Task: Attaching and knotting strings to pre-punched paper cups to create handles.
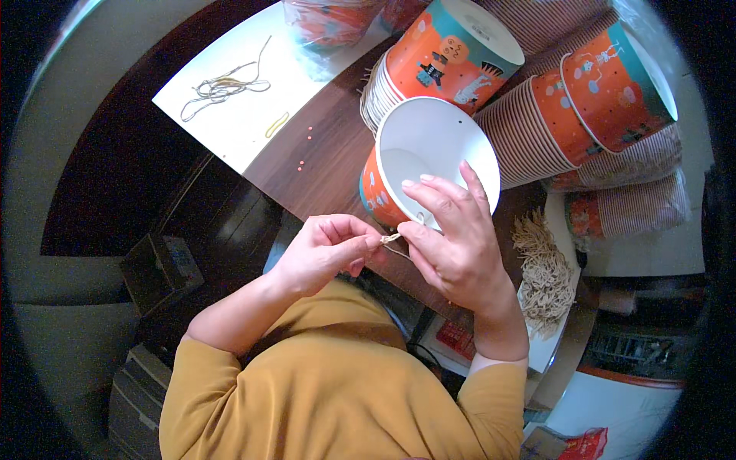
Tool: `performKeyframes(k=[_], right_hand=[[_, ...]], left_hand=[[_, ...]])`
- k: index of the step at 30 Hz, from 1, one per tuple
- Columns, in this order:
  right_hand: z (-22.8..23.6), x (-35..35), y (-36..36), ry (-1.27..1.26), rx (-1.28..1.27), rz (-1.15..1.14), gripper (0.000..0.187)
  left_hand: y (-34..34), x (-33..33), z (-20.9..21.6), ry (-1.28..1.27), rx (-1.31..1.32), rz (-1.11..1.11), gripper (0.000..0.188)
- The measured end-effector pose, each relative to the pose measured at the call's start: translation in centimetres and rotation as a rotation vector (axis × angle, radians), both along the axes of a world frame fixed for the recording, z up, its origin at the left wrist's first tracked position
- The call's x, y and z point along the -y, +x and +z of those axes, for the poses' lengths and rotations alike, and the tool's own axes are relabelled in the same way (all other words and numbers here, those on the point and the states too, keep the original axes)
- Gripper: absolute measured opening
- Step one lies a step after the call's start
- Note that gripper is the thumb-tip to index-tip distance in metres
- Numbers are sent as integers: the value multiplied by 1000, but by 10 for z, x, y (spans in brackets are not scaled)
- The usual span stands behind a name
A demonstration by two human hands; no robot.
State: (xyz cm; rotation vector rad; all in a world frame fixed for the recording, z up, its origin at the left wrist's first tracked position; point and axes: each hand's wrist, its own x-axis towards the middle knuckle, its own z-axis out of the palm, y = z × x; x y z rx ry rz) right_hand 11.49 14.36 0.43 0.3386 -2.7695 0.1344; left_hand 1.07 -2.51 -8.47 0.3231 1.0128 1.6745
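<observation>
A paper bucket, orange and teal outside and white inside, lies tilted with its mouth toward me. A small dark hole shows in its far wall. In front of its near rim, a thin beige cord runs between my hands, with a knot or loop in it. My left hand is closed, pinching the cord between thumb and forefinger. My right hand has its thumb at the cord's other side, by the rim, while its other fingers extend over the bucket's mouth. Exactly how the right fingers grip the cord is partly hidden.
Stacked printed buckets and another nested stack lie behind. Right of the bucket is a bundle of beige cords. Loose cord and a yellow loop lie on the white surface at left; small orange discs dot the brown table.
</observation>
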Motion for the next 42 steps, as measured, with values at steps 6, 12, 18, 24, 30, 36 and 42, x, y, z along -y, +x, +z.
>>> performKeyframes(k=[6, 12, 18, 24, 30, 36, 42], right_hand=[[2, -3, 2, -6, 11, -5, 10], [3, -3, 2, -2, 37, -1, 10], [5, 3, 2, -9, 53, -20, 12], [0, -1, 1, 39, 66, 4, 14], [-3, 1, -3, 15, 19, 41, 11], [0, -2, -1, 35, 7, 50, 8], [2, -5, 0, 22, 11, 51, 7]], left_hand=[[1, 0, -3, 16, -106, 29, 16], [2, -1, -7, 21, -170, 51, 16], [8, -7, -8, 48, -127, 65, 16], [6, -5, -8, 33, -63, 26, 17], [5, -8, 0, 93, -21, -31, 23], [6, -5, -4, 83, -186, 15, 18], [5, 4, -3, 35, -174, 26, 14]])
